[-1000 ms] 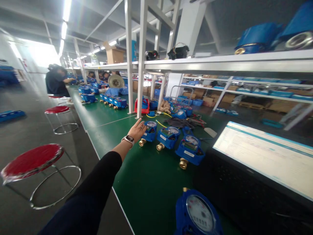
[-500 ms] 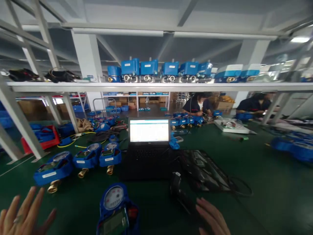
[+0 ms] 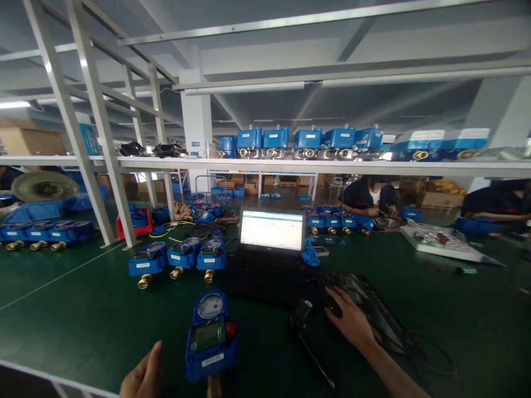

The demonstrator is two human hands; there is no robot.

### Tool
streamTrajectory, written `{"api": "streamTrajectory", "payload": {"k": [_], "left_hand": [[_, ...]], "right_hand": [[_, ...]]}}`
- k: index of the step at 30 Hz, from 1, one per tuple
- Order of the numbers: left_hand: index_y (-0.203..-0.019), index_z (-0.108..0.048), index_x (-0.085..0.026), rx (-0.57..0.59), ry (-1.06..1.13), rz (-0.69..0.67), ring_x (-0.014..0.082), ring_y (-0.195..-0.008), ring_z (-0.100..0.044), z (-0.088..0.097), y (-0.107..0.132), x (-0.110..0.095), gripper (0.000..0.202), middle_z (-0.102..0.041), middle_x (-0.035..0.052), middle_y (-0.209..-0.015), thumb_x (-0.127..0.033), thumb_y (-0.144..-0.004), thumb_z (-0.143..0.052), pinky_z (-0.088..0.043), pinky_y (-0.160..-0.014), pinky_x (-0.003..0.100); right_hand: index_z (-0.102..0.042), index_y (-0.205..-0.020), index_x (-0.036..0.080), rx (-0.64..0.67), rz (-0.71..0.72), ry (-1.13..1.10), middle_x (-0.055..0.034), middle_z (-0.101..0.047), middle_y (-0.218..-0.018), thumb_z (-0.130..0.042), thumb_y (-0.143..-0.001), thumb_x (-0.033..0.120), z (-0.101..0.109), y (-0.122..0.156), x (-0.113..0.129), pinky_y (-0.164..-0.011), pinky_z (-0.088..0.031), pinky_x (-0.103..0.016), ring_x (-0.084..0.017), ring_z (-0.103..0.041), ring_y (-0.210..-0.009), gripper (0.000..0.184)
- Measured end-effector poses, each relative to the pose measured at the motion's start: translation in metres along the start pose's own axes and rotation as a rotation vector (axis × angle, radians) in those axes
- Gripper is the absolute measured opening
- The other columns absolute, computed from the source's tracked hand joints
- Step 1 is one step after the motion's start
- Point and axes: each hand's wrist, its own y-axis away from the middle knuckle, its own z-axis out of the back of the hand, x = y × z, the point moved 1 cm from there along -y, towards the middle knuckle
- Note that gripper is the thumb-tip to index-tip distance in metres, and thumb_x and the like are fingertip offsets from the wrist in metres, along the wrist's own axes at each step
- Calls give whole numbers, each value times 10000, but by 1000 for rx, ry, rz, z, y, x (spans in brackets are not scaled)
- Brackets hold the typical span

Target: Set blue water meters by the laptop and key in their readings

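A: Half a second on, and the right hand (image 3: 350, 320) has come up off the near edge onto a dark mouse (image 3: 332, 303), while the left hand (image 3: 143, 378) has slid in from the far left corner to sit just beside the blue water meter (image 3: 211, 337).

B: Grip on that mouse?

A: Palm down, fingers curved loosely over it. The left hand is open, holding nothing, just left of the meter without touching it. The meter lies at the near middle of the table, dial away from the person.

B: Room to move in this head view?

A: The table's front edge (image 3: 53, 375) cuts across the bottom left. Bare green mat (image 3: 83, 315) stretches left of the meter, and more bare mat to the far right. The laptop (image 3: 271, 243) stands behind the meter with a black keyboard (image 3: 369, 304) at its right, just beside the mouse hand.

B: And beyond?

A: Three more blue meters (image 3: 178, 258) in a row left of the laptop. A white shelf (image 3: 290, 164) overhead carries blue units. Two seated people work across the table at right.
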Motion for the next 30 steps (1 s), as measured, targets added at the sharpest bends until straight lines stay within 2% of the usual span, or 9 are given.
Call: {"api": "streamTrajectory", "payload": {"k": [2,4,8,11,15,19,23,30], "left_hand": [[-529,-440,-231,-43,80,49,118,-420,-359,-11,1,-8,680,-371,-62,-451,-909,-524,-492,-321,-407,277],[-554,-437,-230,-82,88,39,120,-450,-385,-21,3,-15,724,-395,-63,-463,-950,-481,-449,-348,-443,279],[-622,-477,-239,-101,-69,-74,147,-470,-467,-27,7,-22,725,-482,-42,-491,-949,-560,-343,-406,-493,298],[-624,-467,-250,-93,-124,-83,157,-465,-487,-24,7,-14,715,-489,-35,-480,-948,-567,-319,-418,-486,297],[-675,-488,-251,-40,-180,-61,163,-470,-513,-22,3,-1,598,-526,-34,-489,-836,-646,-367,-422,-493,287],[-708,-511,-242,-20,-213,-15,172,-490,-511,-23,5,-8,455,-512,-35,-489,-677,-630,-402,-422,-525,297],[-698,-521,-229,-17,-213,6,173,-509,-500,-24,8,-16,451,-515,-22,-515,-652,-591,-410,-419,-544,305],[-613,-436,-246,-46,-163,-73,122,-475,-415,-26,7,-4,384,-419,-71,-484,-624,-665,-474,-361,-476,246]], "right_hand": [[-549,-1322,202,12,-10,19,-119,-509,-1406,-487,-840,352,-6,-1,-6,-983,-502,-453,-289,-588,-1168,509],[-576,-1292,207,-19,13,20,-110,-548,-1362,-473,-841,349,-10,-2,-10,-980,-506,-444,-275,-603,-1141,484],[-602,-1264,213,-95,28,34,-107,-577,-1319,-459,-845,349,-13,0,-12,-947,-524,-449,-281,-618,-1102,464],[-615,-1253,229,-84,21,58,-102,-573,-1322,-458,-850,346,-12,1,-10,-936,-529,-442,-283,-616,-1102,448],[-610,-1260,220,-70,17,72,-114,-554,-1338,-446,-863,350,-11,1,-10,-951,-517,-449,-291,-601,-1122,449],[-612,-1257,212,-63,15,72,-118,-547,-1341,-441,-869,348,-12,1,-11,-953,-513,-446,-295,-591,-1135,445],[-612,-1254,219,-55,6,66,-109,-546,-1342,-451,-866,352,-12,1,-12,-952,-512,-449,-294,-592,-1129,442],[-615,-1249,192,-78,33,78,-130,-552,-1333,-438,-863,347,-12,1,-12,-975,-499,-462,-296,-603,-1115,452]]}}
